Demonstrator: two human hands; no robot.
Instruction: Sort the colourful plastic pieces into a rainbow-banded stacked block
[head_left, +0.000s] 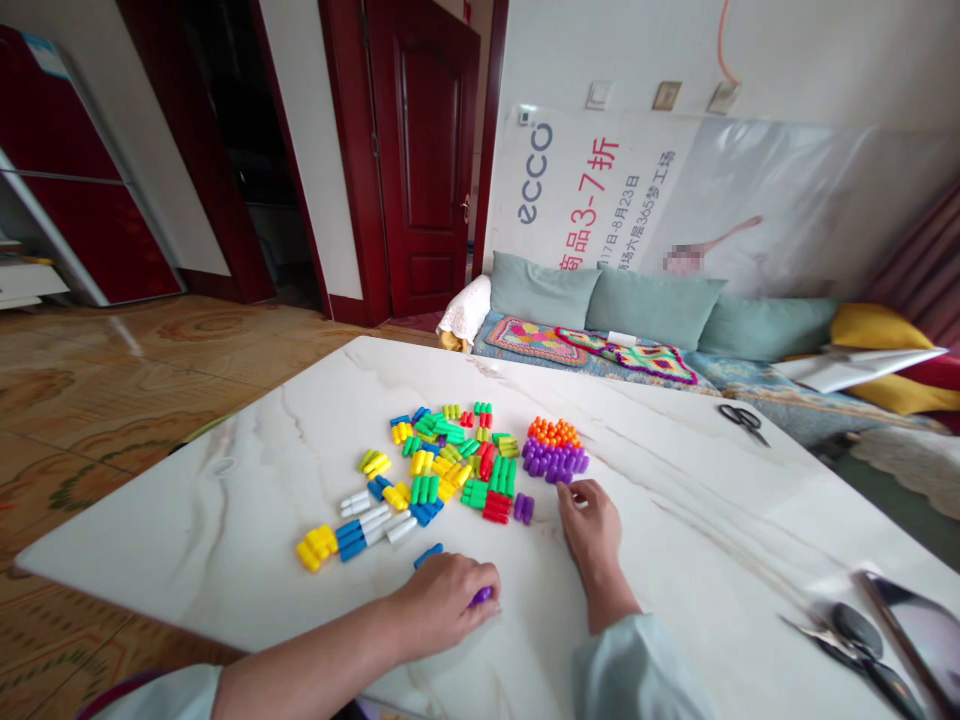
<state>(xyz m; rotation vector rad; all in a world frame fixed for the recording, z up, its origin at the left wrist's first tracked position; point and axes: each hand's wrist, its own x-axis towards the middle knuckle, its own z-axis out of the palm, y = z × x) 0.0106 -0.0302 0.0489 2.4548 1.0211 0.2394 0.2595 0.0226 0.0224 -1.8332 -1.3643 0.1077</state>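
Observation:
My left hand (450, 605) is closed on a purple piece (481, 596) low in the view, over the white marble table (262, 440). My right hand (590, 515) has its fingers pinched at the lower edge of a block of purple pieces (553, 460), touching one of them. Orange pieces (555, 432) adjoin the purple block on its far side. Two purple pieces (523, 508) lie left of my right hand. Joined green (504, 477), red (496, 507), yellow (316, 547), blue and white pieces are spread left of it. A blue piece (428, 556) lies just behind my left hand.
Black scissors (742, 421) lie at the table's far right. At the near right are another pair of scissors (862, 655) and a phone-like dark object (911, 625). Beyond the table stands a sofa with green cushions (652, 308). A red door (424, 160) is behind.

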